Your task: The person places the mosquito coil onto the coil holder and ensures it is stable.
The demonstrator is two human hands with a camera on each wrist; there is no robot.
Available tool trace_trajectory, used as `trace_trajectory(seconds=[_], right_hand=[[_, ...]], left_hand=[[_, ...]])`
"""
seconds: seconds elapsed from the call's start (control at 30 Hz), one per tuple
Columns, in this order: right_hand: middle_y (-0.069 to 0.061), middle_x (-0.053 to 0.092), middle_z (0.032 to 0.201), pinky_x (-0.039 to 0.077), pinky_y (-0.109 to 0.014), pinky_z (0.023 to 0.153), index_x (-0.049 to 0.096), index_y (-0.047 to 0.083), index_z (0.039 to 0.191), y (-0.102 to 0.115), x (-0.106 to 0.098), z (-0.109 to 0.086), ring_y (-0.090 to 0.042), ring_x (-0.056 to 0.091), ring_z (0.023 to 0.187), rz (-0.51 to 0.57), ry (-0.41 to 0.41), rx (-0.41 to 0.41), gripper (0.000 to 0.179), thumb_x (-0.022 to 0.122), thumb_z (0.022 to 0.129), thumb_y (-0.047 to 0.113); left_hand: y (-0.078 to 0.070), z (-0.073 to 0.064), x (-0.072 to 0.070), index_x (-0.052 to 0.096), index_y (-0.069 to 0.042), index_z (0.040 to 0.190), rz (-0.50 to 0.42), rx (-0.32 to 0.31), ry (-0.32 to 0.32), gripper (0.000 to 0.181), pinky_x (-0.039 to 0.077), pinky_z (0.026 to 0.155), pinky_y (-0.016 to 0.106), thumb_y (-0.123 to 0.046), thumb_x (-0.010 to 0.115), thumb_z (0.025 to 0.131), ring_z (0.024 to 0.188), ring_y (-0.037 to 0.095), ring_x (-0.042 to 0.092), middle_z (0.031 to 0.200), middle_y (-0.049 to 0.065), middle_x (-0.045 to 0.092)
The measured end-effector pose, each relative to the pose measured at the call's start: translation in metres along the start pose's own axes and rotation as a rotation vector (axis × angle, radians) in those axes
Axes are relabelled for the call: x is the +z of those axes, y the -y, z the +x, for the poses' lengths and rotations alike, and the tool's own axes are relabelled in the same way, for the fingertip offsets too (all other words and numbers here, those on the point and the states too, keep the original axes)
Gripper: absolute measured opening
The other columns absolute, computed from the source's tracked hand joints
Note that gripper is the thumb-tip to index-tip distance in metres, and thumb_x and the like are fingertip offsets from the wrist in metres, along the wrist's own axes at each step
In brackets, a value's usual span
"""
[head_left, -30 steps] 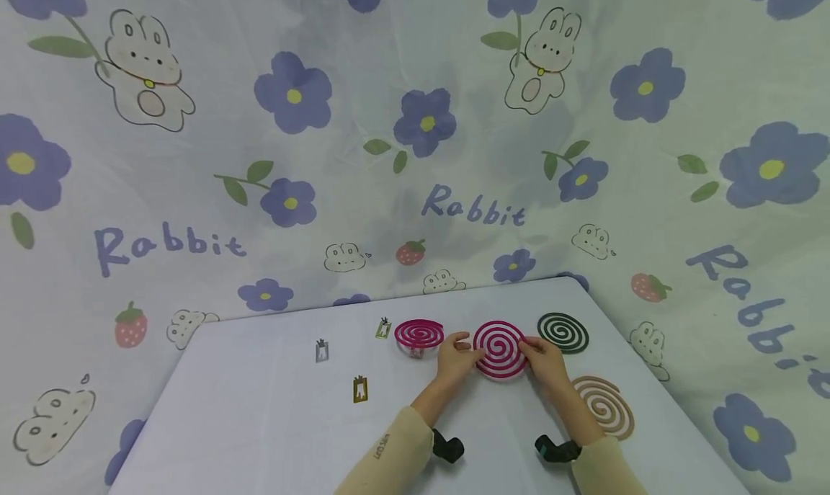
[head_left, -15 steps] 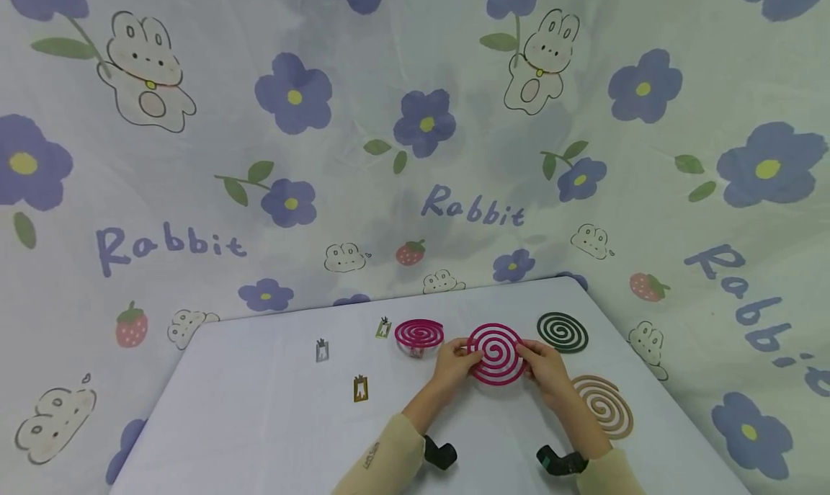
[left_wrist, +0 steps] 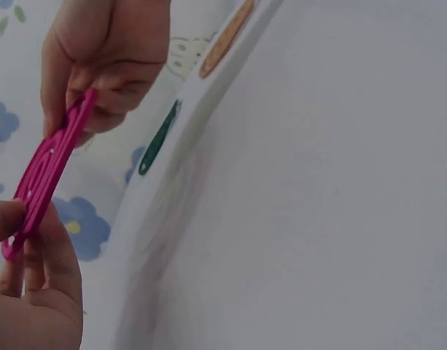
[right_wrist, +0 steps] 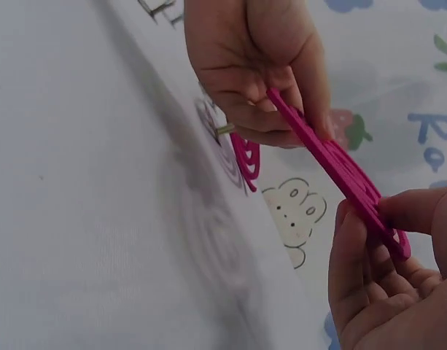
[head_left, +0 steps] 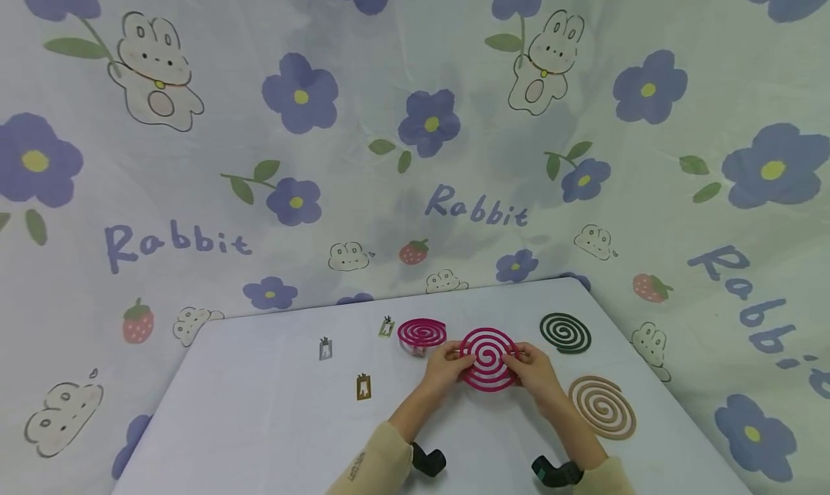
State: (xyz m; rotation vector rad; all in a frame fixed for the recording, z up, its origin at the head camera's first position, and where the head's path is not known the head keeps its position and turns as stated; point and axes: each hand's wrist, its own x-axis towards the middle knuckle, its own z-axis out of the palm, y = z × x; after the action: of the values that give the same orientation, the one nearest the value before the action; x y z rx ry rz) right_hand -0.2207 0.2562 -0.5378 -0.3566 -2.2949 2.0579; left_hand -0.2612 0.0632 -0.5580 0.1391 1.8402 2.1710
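Both hands hold up a magenta mosquito coil (head_left: 488,374) above the table, its flat spiral facing the head camera. My left hand (head_left: 444,369) pinches its left edge between thumb and fingers. On the opposite edge my right hand (head_left: 535,374) pinches it the same way. Edge-on in the left wrist view, the coil (left_wrist: 52,164) is a thin flat disc between the two hands. A second magenta coil (head_left: 422,332) sits raised off the table, behind the left hand, on a small support that is partly hidden.
A dark green coil (head_left: 565,333) and a tan coil (head_left: 603,408) lie on the right of the white table (head_left: 259,423). Left of the hands are several small metal stands: a silver one (head_left: 326,349), a bronze one (head_left: 364,387) and a pale gold one (head_left: 386,327). A printed curtain (head_left: 363,185) hangs behind.
The held coil has come slightly toward the person and to the left, with both hands. The left fingers now grip its edge more closely. The things on the table stay put.
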Motion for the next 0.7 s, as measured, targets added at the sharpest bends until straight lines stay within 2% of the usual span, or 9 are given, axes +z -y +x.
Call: trace_trajectory(seconds=[0.13,0.47,0.7], right_hand=[[-0.016,0.068,0.102,0.056,-0.032,0.063,0.058,-0.002,0.114,0.0,0.008,-0.002,-0.022,0.065,0.081,0.005,0.026,-0.012,0.031,0.069,0.091,0.013],[-0.011,0.069,0.099,0.055,-0.033,0.061,0.061,0.003,0.114,-0.006,0.027,-0.005,-0.023,0.064,0.08,-0.024,0.108,-0.014,0.032,0.073,0.088,0.017],[-0.012,0.069,0.096,0.056,-0.034,0.057,0.059,0.001,0.115,-0.003,0.039,-0.01,-0.023,0.064,0.072,-0.036,0.156,-0.027,0.033,0.071,0.09,0.019]], left_hand=[[0.001,-0.004,-0.008,0.06,0.001,0.118,-0.04,-0.016,0.007,0.035,0.056,0.072,0.03,-0.014,0.072,0.089,0.085,0.017,0.066,0.099,0.009,0.066],[0.002,-0.017,-0.026,0.057,0.001,0.124,-0.045,-0.04,-0.019,0.038,0.053,0.068,0.028,-0.012,0.069,0.09,0.081,0.015,0.064,0.099,0.007,0.067],[-0.002,-0.021,-0.04,0.06,0.003,0.117,-0.073,-0.038,-0.006,0.03,0.053,0.063,0.027,-0.008,0.068,0.09,0.077,0.014,0.065,0.093,0.006,0.068]])
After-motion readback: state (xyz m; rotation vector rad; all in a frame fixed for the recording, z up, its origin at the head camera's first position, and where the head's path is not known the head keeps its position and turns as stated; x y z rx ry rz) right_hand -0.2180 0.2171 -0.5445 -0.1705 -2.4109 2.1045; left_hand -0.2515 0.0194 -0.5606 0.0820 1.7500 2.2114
